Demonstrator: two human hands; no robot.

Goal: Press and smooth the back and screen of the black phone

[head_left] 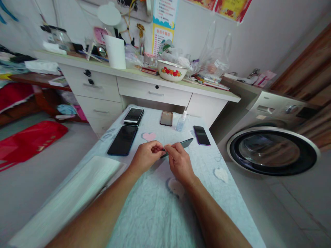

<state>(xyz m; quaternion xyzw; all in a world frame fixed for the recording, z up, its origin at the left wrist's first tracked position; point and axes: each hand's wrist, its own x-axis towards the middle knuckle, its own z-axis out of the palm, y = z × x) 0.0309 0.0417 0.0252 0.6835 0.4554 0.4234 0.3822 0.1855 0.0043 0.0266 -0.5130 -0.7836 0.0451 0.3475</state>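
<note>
My right hand [180,161] is closed around a thin dark phone [187,142], tilted so that its edge shows, over the middle of the cloth-covered table. My left hand [148,155] is closed in a pinch at the phone's left end, its fingertips close to those of my right hand. Something small and dark shows between the fingertips, too small to name. Beyond my hands stand a clear spray bottle [181,122] and a brown-edged phone case [166,118]. A black phone [122,140] lies to the left, and a purple-edged phone [202,135] to the right.
Stacked phones [133,116] lie at the table's far left. A long whitish folded sheet [67,199] runs along the left edge. Behind stands a white desk [155,91] bearing a flowered bowl [172,71] and a paper roll [115,52]. A washing machine [274,113] stands at right.
</note>
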